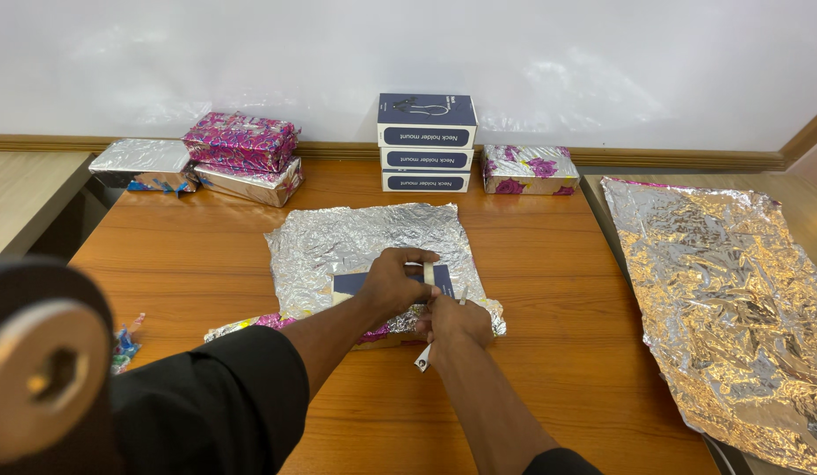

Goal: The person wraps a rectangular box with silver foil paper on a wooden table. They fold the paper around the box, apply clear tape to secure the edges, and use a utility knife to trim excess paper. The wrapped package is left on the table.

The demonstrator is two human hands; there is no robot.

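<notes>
From the head camera we look down on a wooden table, and both of our hands meet near its centre. Our left hand lies flat, fingers spread, pressing on a dark blue box that sits on a crumpled sheet of silver wrapping foil; the fingertips pinch a short strip of tape at the 3 o'clock end of the box. Our right hand, just at 5 o'clock from the left one and touching it, is closed around a small cutter, whose pale handle end shows below the fist; the blade side we cannot see clearly. The near edge of the foil is folded up, and its pink flowered side shows at 7 o'clock from the box. To do this step well, we judge that the left hand should keep the box and the fold pressed down firmly so the foil does not slip, while the right hand cuts the strip away from the fingers. At 12 o'clock stands a stack of blue boxes, with one wrapped parcel beside it and more wrapped parcels at 10 o'clock. A big loose sheet of foil lies at 3 o'clock.
</notes>
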